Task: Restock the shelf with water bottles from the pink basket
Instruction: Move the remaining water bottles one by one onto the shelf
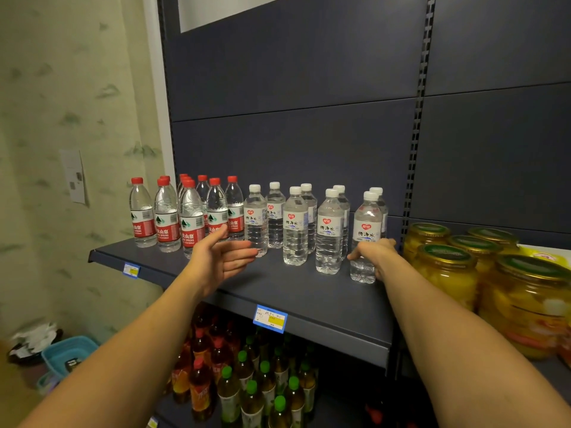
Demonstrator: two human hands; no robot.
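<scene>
Two rows of bottles (295, 225) line the shelf (309, 291), right hand (375, 254) clasping the front-right one (366, 239), left hand (221, 257) spread, basket unseen.

A single view is given, taken from a camera worn on the head. The scene is looked at forward and slightly down, onto the top of a dark shelf (309, 285) seen from close by, its front edge crossing the picture from left to lower right. The back panel (293, 72) fills the upper half. Both forearms are seen entering from the bottom corners. A lower shelf is glimpsed beneath the front edge.
</scene>
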